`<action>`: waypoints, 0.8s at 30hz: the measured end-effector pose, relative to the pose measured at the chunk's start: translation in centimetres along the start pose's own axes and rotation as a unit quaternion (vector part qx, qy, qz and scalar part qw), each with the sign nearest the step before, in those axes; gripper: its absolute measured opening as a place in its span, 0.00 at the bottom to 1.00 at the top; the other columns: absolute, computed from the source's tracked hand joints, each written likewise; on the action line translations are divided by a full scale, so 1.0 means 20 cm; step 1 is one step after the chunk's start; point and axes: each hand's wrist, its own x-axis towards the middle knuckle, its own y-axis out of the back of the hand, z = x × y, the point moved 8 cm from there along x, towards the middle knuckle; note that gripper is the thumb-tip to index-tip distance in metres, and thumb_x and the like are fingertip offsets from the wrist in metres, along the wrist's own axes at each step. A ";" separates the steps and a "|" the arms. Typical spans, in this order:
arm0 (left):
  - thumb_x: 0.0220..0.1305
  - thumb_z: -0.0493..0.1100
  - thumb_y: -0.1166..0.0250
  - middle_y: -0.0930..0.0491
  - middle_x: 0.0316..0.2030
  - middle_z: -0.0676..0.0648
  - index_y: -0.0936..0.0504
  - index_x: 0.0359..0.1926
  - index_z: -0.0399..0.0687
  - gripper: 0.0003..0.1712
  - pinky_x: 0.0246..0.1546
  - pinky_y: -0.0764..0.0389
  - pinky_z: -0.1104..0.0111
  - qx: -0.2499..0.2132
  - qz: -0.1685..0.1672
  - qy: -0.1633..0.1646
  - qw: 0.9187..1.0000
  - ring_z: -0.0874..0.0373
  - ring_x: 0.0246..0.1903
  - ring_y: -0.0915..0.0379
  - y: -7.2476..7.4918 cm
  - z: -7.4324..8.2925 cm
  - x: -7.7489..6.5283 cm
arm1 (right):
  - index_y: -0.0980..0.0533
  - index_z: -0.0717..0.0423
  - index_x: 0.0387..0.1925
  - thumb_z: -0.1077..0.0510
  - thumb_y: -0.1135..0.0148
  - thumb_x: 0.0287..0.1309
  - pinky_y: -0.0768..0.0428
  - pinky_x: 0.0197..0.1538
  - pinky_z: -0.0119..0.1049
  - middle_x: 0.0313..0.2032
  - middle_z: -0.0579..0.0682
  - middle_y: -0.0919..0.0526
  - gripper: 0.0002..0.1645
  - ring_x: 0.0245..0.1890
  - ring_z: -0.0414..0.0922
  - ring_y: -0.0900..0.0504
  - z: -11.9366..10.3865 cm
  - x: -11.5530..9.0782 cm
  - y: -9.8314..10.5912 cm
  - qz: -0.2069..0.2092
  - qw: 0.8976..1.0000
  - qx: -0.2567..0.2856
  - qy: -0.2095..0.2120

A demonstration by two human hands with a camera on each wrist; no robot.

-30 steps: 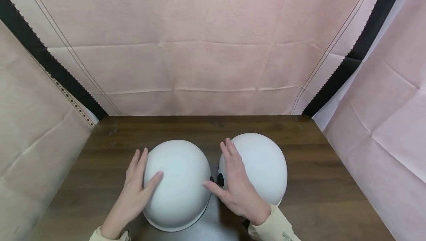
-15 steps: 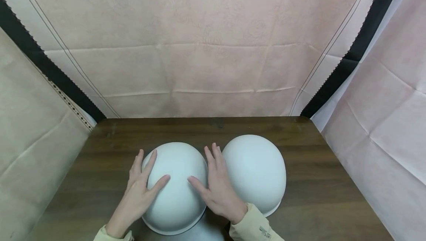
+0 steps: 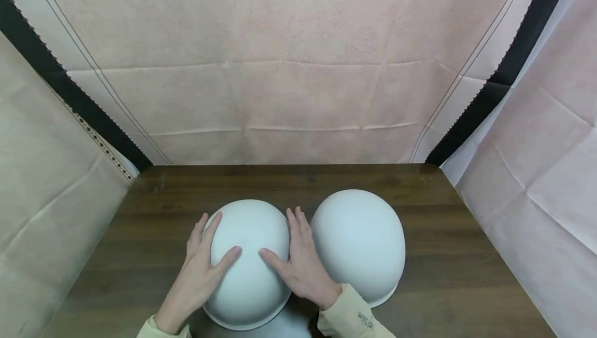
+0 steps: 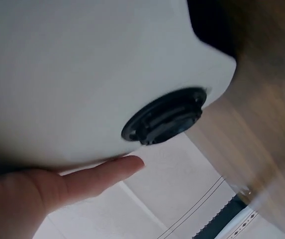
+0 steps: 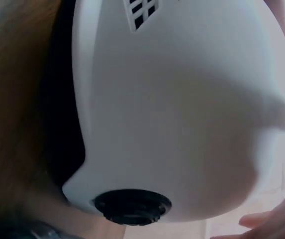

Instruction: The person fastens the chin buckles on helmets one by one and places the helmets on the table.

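Observation:
A smooth white helmet [image 3: 247, 270] stands dome up between my two hands in the head view. My left hand [image 3: 196, 270] rests on its left side, fingers extended and thumb apart on the dome. Against the right side lies my right hand [image 3: 303, 265], its fingers straight. A second white helmet [image 3: 361, 244] stands close by on the right, beyond the right hand. In the left wrist view a black round pivot [image 4: 164, 117] shows on the helmet's side, above my left fingers. The right wrist view shows a similar pivot [image 5: 132, 208] and a dark vent grille [image 5: 143, 10].
Both helmets stand on a brown wooden table [image 3: 466, 276]. A shiny grey surface [image 3: 284, 325] shows at the near edge, partly hidden by the left helmet. Pale fabric walls [image 3: 298, 94] with black edging strips [image 3: 501, 81] enclose the back and sides.
My right hand has moved left from beside the right helmet onto the left one. My left hand has shifted slightly right over the dome. Both helmets stay almost where they were.

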 end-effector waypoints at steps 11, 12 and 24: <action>0.63 0.68 0.42 0.61 0.74 0.37 0.55 0.77 0.64 0.49 0.41 0.31 0.30 0.008 -0.005 0.013 1.000 0.32 0.67 0.55 -0.01 -0.01 0.00 | 0.63 0.50 0.77 0.23 0.49 0.57 0.50 0.66 0.65 0.76 0.54 0.63 0.62 0.74 0.57 0.63 0.05 -0.01 -0.06 -0.048 0.995 0.069 -0.060; 0.63 0.68 0.42 0.61 0.74 0.37 0.55 0.77 0.64 0.49 0.41 0.30 0.30 0.007 -0.005 0.013 1.000 0.32 0.66 0.54 -0.01 -0.01 0.00 | 0.63 0.50 0.77 0.24 0.49 0.57 0.49 0.66 0.65 0.76 0.55 0.62 0.62 0.74 0.57 0.62 0.05 -0.01 -0.06 -0.049 0.994 0.072 -0.060; 0.58 0.74 0.42 0.65 0.72 0.30 0.65 0.77 0.63 0.58 0.40 0.28 0.32 0.007 -0.038 0.063 0.997 0.23 0.59 0.43 -0.02 -0.03 0.02 | 0.62 0.54 0.76 0.26 0.47 0.58 0.41 0.64 0.62 0.74 0.59 0.55 0.62 0.72 0.56 0.51 0.10 -0.01 -0.10 -0.056 0.989 0.107 -0.090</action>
